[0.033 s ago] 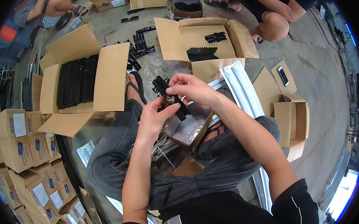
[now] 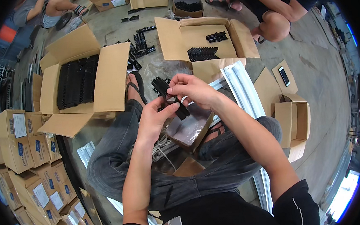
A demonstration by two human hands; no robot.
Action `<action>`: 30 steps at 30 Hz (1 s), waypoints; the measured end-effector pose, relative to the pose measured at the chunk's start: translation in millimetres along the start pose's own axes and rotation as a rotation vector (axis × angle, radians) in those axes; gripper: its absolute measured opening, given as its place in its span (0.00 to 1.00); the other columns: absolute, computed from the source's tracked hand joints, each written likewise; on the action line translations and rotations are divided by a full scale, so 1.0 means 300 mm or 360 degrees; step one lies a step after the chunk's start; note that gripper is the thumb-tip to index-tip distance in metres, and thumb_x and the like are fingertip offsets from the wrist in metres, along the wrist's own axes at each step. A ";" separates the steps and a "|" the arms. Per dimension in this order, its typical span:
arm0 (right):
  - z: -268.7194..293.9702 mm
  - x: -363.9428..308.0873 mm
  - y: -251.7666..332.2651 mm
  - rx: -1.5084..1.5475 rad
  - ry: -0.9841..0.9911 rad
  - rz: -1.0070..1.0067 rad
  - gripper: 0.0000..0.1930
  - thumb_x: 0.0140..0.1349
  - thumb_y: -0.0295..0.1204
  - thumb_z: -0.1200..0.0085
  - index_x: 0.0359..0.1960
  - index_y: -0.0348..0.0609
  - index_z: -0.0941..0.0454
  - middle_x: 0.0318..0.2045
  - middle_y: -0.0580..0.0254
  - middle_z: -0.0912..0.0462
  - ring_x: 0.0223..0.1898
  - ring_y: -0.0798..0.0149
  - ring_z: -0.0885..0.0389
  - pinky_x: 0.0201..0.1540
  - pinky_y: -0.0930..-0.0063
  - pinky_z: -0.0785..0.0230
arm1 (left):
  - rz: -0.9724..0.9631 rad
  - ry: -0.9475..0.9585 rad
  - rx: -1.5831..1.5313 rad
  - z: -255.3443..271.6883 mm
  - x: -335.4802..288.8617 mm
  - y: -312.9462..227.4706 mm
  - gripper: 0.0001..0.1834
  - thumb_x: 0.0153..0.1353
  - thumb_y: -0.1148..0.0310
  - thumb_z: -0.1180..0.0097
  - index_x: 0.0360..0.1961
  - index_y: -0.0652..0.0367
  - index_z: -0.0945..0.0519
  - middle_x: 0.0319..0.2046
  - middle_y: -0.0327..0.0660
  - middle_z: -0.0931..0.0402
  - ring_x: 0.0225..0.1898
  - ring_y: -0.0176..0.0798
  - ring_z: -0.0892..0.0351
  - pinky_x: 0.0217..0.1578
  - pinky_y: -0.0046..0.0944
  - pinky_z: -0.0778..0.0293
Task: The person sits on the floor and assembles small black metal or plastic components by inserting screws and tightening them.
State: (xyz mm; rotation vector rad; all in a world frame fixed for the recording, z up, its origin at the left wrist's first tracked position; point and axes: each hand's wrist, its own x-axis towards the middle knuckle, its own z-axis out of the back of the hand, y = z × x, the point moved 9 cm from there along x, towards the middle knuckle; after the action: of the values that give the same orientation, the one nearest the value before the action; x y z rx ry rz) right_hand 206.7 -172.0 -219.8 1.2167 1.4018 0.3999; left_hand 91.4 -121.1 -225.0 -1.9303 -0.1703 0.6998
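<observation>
Between my two hands is a long black plastic part (image 2: pixel 183 112), tilted so that its far end points up and to the left. My left hand (image 2: pixel 155 112) grips its near side, thumb pressed on top. The fingers of my right hand (image 2: pixel 189 90) pinch it around the middle from the other side. Parts of it are hidden under my fingers. Just below, between my legs, stands a small open carton (image 2: pixel 207 125) lined with clear plastic.
An open carton (image 2: pixel 111 81) packed with black parts stands at left; another carton (image 2: pixel 171 34) holds a few ahead. Loose black parts (image 2: pixel 140 41) lie between. White metal rails (image 2: pixel 242 88), a phone (image 2: pixel 284 76) and a small box (image 2: pixel 287 122) are right. Stacked cartons (image 2: pixel 14 135) line the left. Co-workers sit beyond.
The black part has shifted slightly in my fingers, its far end a little lower and more to the left. My hands stay nearly where they were.
</observation>
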 end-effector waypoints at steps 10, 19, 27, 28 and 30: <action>-0.012 0.002 0.016 -0.0028 0.0168 0.0063 0.12 0.59 0.28 0.35 0.35 0.46 0.30 0.24 0.72 0.27 0.23 0.79 0.27 0.21 0.84 0.36 | -0.0042 0.0092 -0.0221 -0.009 0.006 -0.007 0.19 0.61 0.70 0.35 0.51 0.65 0.22 0.38 0.35 0.19 0.38 0.25 0.22 0.41 0.26 0.27; -0.011 0.008 0.038 -0.0265 0.0071 0.0214 0.14 0.58 0.29 0.33 0.32 0.46 0.31 0.25 0.73 0.26 0.24 0.80 0.27 0.20 0.85 0.34 | -0.0057 0.0172 -0.0192 -0.009 0.016 0.008 0.21 0.63 0.72 0.40 0.56 0.67 0.27 0.46 0.42 0.20 0.48 0.36 0.19 0.54 0.40 0.25; -0.015 0.000 0.064 -0.0435 0.0070 0.0258 0.19 0.55 0.29 0.33 0.46 0.34 0.24 0.28 0.64 0.20 0.26 0.73 0.22 0.24 0.80 0.29 | -0.0060 0.0095 -0.0087 0.013 0.024 0.036 0.18 0.63 0.74 0.40 0.53 0.66 0.25 0.45 0.40 0.20 0.47 0.32 0.20 0.50 0.35 0.24; -0.016 0.001 0.065 -0.0432 0.0075 0.0259 0.19 0.55 0.29 0.33 0.46 0.34 0.24 0.28 0.64 0.20 0.26 0.73 0.22 0.24 0.80 0.29 | -0.0089 0.0074 -0.0082 0.020 0.024 0.034 0.17 0.63 0.74 0.39 0.52 0.66 0.25 0.44 0.39 0.20 0.46 0.31 0.20 0.49 0.34 0.23; -0.010 -0.002 0.063 -0.0514 0.0087 0.0240 0.18 0.53 0.30 0.34 0.42 0.32 0.22 0.29 0.61 0.18 0.27 0.72 0.20 0.27 0.76 0.27 | -0.0080 0.0045 -0.0085 0.010 0.015 0.026 0.17 0.61 0.74 0.37 0.50 0.66 0.23 0.42 0.38 0.19 0.43 0.28 0.21 0.46 0.31 0.25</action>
State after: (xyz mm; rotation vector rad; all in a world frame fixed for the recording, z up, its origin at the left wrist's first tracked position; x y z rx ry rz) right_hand 212.1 -163.9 -203.3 1.0531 1.2373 0.7398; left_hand 92.1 -120.3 -234.5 -1.9789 -0.2211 0.6400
